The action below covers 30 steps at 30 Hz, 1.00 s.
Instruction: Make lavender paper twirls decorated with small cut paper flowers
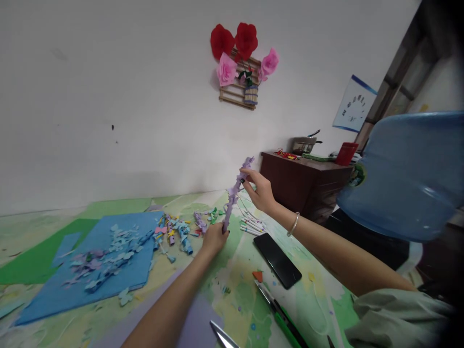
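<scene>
Hands both on a long lilac paper-flower stem (234, 193), held up slanting over the table w/ printed green-and-yellow cover (239, 299). Left hand (214, 238) closed round the stem's bottom end, knuckles up; right hand (260, 191) pinches near the top, fingers (250, 176) curled on the petals, silver bangle (294, 224) at the wrist. Behind the stem's lower end: bundle of thin white wire stems (252, 223) lying on the table, just beside a black smartphone (277, 260), screen dark. Left of the left hand, rolled blue and purple paper scraps (177, 232), then a big blue foam sheet (108, 263) strewn w/ small cut petals, partly over a green sheet (36, 258). Near edge: green-handled utility knife (279, 311) and a scissor blade tip (223, 334), both apart from the hands. Lavender sheet (203, 324) under the left forearm. On the wall, red and pink paper roses on a wooden rack (243, 63). Right side: large blue water bottle (409, 174), dark wooden cabinet (304, 181).
</scene>
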Available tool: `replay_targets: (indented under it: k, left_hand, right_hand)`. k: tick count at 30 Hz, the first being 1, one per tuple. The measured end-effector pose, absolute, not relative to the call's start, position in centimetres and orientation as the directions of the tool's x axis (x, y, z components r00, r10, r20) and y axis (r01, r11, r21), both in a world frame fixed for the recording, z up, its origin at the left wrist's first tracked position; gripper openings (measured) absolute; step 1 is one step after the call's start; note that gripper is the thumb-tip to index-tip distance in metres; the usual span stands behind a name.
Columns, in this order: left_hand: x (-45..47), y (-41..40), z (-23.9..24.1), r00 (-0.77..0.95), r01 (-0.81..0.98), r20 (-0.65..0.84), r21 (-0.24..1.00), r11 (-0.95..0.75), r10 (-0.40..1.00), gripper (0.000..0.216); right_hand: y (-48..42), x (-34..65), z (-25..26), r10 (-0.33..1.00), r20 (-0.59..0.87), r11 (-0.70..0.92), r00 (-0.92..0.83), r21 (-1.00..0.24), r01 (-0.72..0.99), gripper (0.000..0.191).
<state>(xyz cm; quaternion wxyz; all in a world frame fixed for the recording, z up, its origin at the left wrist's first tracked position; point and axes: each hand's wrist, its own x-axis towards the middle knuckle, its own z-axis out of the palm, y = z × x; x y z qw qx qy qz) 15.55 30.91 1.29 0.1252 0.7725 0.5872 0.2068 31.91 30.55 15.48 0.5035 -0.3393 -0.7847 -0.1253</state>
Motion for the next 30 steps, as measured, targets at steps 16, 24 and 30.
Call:
replay_targets:
  k: [16,24,30]
  left_hand:
    - [9.9,29.8,12.0,0.238,0.95,0.369,0.106,-0.295,0.898,0.028]
    - [15.6,30.7,10.1,0.315,0.932,0.192,0.122,-0.341,0.929,0.031]
    - [18.0,32.2,4.4,0.27,0.943,0.035,0.192,-0.272,0.962,0.032]
  right_hand:
    - [31.6,34.9,15.0,0.621,0.762,0.261,0.183,-0.422,0.868,0.028]
    - [32.1,39.8,12.4,0.747,0.607,0.014,0.272,-0.424,0.906,0.027]
    - [35.0,37.0,6.4,0.938,0.328,0.016,0.108,-0.352,0.936,0.029]
